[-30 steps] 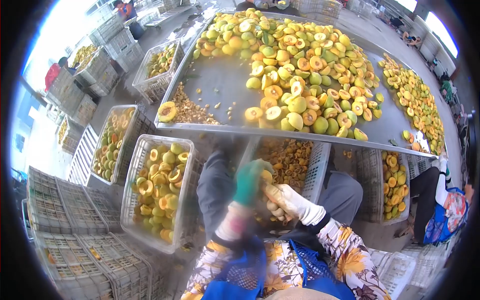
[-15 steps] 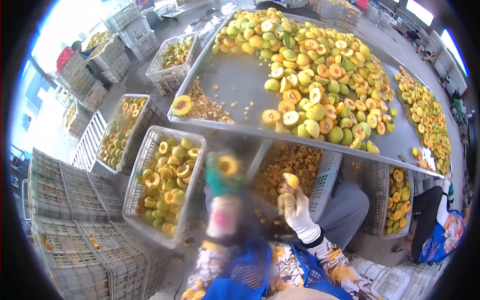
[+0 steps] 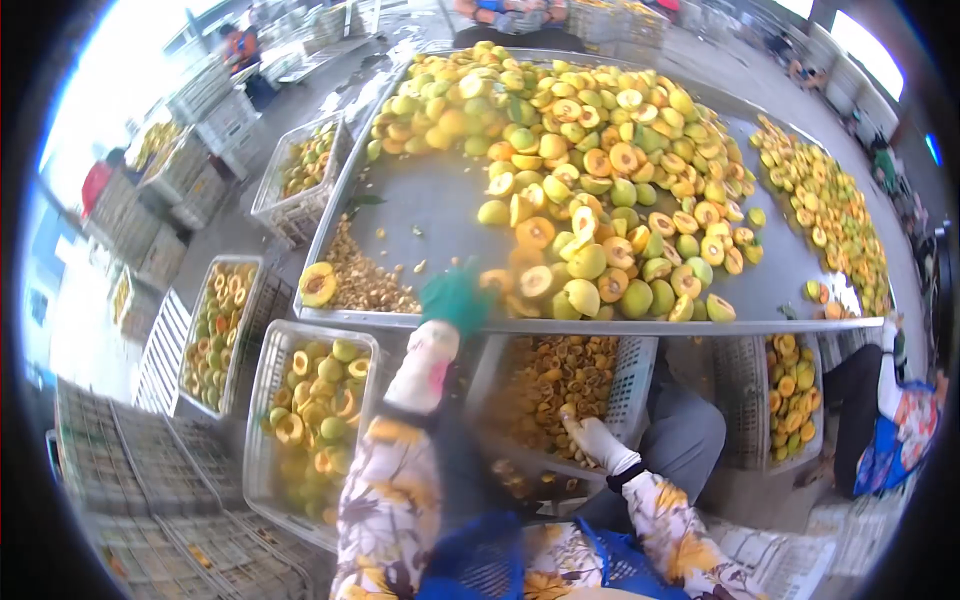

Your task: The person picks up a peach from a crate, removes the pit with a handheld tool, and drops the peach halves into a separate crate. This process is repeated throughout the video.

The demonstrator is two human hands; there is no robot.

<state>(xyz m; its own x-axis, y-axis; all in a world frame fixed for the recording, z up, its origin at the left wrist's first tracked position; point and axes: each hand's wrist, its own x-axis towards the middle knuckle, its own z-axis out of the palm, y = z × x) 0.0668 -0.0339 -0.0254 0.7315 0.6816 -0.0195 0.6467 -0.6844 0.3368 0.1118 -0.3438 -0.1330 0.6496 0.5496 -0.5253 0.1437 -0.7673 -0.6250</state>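
Observation:
My left hand (image 3: 453, 300), in a green glove with a white cuff, reaches over the near edge of the metal table (image 3: 420, 205). It is smeared by motion, so its fingers cannot be read. Just right of it lie halved yellow-green stone fruits (image 3: 536, 280), peach- or apricot-like. My right hand (image 3: 598, 441), in a white glove, is low above a crate of brownish fruit scraps (image 3: 560, 365). Its fingers are curled together; what they hold, if anything, is hidden. A heap of cut fruit (image 3: 620, 160) covers much of the table.
Left of my legs stands a crate of halved fruit (image 3: 318, 400), with another fruit crate (image 3: 222, 330) behind it. Small pale pits (image 3: 370, 280) lie on the table's left corner. Stacked crates (image 3: 150, 460) rise at far left. Another person's sleeve (image 3: 893, 455) shows at right.
My left hand has moved from beside the fruit crate up to the table; the fruit half seen in it is gone. My right hand has lowered, and its yellow piece no longer shows. The view has shifted.

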